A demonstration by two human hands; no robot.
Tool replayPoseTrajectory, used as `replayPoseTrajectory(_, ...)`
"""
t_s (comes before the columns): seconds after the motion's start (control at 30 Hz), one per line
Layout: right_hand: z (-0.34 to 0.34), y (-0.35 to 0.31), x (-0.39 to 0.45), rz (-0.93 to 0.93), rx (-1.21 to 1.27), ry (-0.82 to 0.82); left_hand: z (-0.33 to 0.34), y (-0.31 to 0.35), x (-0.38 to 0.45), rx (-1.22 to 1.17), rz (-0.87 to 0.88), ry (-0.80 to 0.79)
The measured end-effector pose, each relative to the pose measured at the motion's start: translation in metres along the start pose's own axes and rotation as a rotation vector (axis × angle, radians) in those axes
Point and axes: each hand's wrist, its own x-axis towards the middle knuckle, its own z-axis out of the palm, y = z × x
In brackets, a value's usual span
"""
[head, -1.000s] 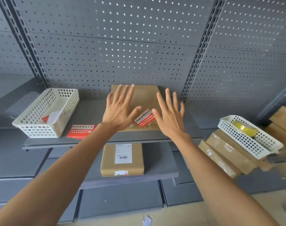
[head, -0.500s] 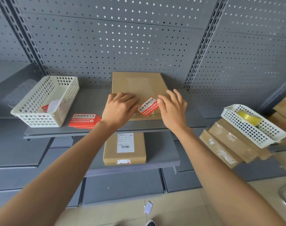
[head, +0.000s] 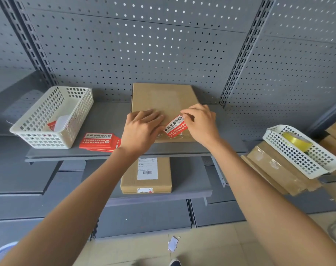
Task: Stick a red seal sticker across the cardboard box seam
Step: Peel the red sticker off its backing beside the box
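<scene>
Shifted since a half-second earlier: right hand (head: 200, 124), now at sticker's far edge. Grey shelf (head: 98, 120) before pegboard wall (head: 144, 45): white basket (head: 50, 116), red sticker stack (head: 98, 141), left hand (head: 142, 129) flat, fingers together, on box (head: 161, 96). Sticker (head: 175, 127) tilted across near seam, pinched by right fingertips. Second basket (head: 301, 150) far right.

The grey upper shelf (head: 48, 155) carries a white basket (head: 54, 117) at left, a red sticker stack (head: 99, 142) beside it and a cardboard box (head: 163, 98) at centre; the lower shelf (head: 192, 181) holds a labelled box (head: 146, 177).
</scene>
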Motion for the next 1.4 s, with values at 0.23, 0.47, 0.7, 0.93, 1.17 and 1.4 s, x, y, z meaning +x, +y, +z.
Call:
replayPoseTrajectory(0.23, -0.005, -0.007, 0.009, -0.045, 0.000, -0.079, 0.003, -0.001, -0.002, -0.009, -0.011, 0.012)
replayPoseTrajectory(0.47, -0.004, -0.005, 0.013, -0.035, 0.043, -0.064, 0.004, -0.001, -0.002, -0.014, -0.016, 0.026)
replayPoseTrajectory(0.7, -0.004, -0.006, 0.017, -0.008, 0.060, -0.102, 0.002, 0.000, -0.002, -0.019, -0.019, 0.022)
replayPoseTrajectory(0.93, -0.004, -0.007, 0.020, 0.009, 0.013, -0.136, 0.000, 0.000, -0.001, -0.039, -0.033, -0.002)
replayPoseTrajectory(1.17, -0.005, -0.012, 0.021, 0.016, -0.062, -0.174, 0.000, 0.000, -0.001, -0.048, -0.051, -0.030)
replayPoseTrajectory(1.4, -0.004, -0.012, 0.021, 0.017, -0.103, -0.181, -0.002, 0.001, 0.000, -0.061, -0.061, -0.036)
